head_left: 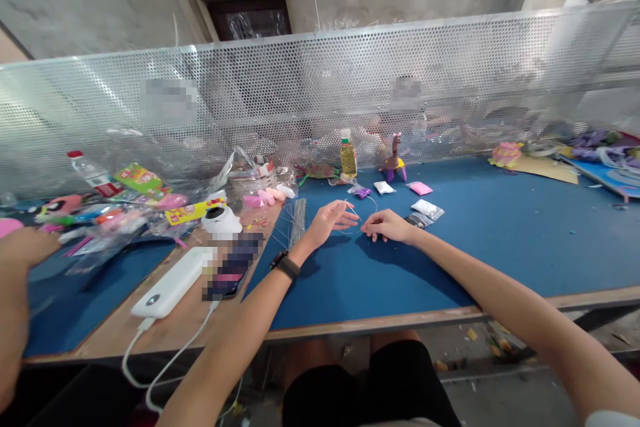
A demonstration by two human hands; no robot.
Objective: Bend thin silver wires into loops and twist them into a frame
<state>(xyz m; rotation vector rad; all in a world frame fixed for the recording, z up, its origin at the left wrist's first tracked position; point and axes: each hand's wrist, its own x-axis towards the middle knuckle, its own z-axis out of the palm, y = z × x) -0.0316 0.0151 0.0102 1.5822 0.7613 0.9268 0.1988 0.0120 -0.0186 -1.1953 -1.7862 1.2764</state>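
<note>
My left hand (330,220) and my right hand (387,225) meet over the blue table mat (500,233), close together. Between them runs a thin bent wire (363,208) that arcs up towards a small purple piece (362,192). The left fingers are pinched around the wire's left end; the right fingers curl down on its right end, against the mat. A black band sits on my left wrist. A bundle of straight thin wires (297,221) lies just left of my left hand.
A small yellow bottle (349,157), a purple toy figure (395,159) and small packets (427,208) lie behind the hands. A white power bank (175,280), a phone, a white tape roll (221,220) and bagged toys sit left. Another person's arm (17,293) is at far left. A perforated metal screen (350,93) backs the table.
</note>
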